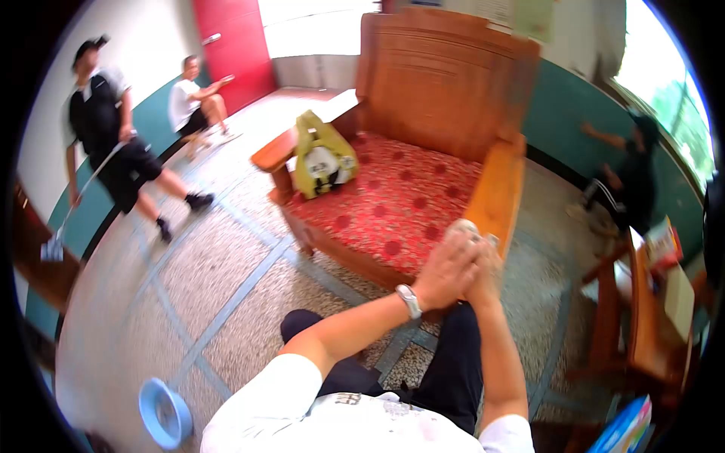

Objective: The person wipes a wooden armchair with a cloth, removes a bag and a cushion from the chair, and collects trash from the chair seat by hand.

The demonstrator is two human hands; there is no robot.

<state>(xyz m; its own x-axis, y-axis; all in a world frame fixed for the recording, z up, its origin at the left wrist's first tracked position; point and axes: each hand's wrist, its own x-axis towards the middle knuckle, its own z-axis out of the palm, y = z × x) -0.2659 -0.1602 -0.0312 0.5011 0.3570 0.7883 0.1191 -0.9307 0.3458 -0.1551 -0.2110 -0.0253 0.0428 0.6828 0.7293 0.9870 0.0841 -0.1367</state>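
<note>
My left hand (445,266), with a silver watch (408,300) on its wrist, lies against my right hand (486,270) at the front end of a wooden armrest (495,200). The fingers of both hands are closed around a pale, crumpled bit of cloth (465,226), mostly hidden under them. The armrest belongs to a wide wooden armchair (445,68) with a red patterned seat (415,196). On the seat, by the other armrest, stands a yellow-green bag (323,155) with a panda picture.
A blue basin (165,414) is on the floor at lower left. One person (109,136) stands at left with a long-handled tool; another (198,102) squats by the red door (234,49). A third person (630,170) crouches at the right wall, behind a wooden chair (642,325) holding packages.
</note>
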